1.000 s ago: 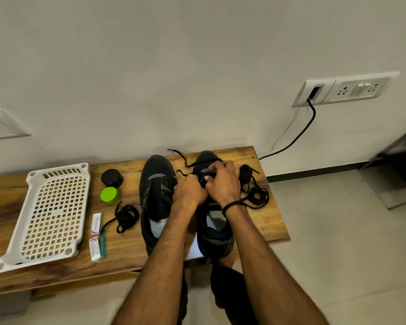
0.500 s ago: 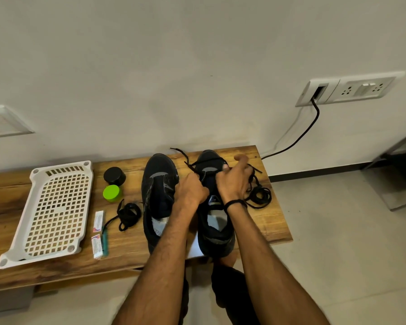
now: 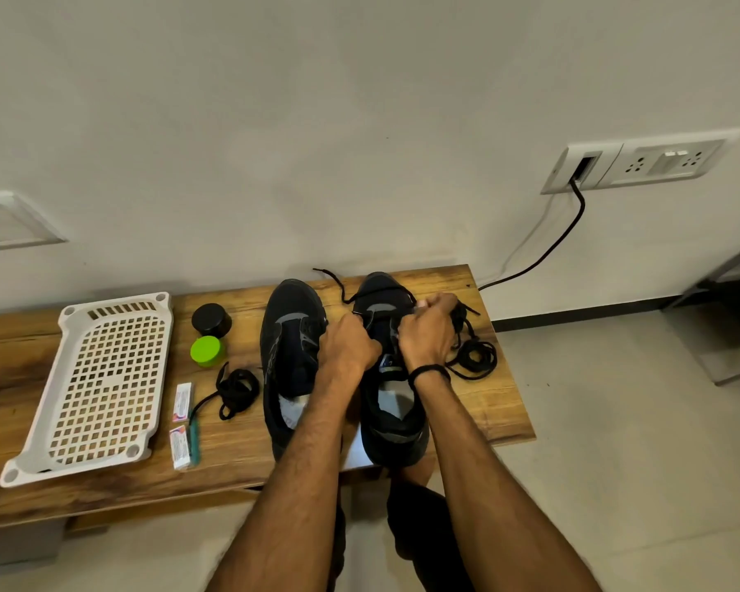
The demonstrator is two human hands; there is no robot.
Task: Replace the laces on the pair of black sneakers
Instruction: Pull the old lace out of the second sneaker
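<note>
On the wooden surface (image 3: 488,403), the right sneaker (image 3: 391,378) looks early in its lacing, near the toe. The left hand (image 3: 351,343) has its grip curled on the upper, and the right hand (image 3: 428,331) has its grip pinching the lace (image 3: 337,283). Next, judging by this, comes drawing slack through, then finding the following eyelet.

we log the sneakers (image 3: 291,361) black with grey panels and pale grey insoles, the loose laces (image 3: 236,390) black, the wristband (image 3: 430,369) black. tray (image 3: 71,313) white, pierced in a grid of square holes; one jar (image 3: 211,319) black, the other jar (image 3: 207,350) lime green. bench (image 3: 488,403) warm brown wood grain with darker streaks, small boxes (image 3: 183,401) white with red print.
</note>
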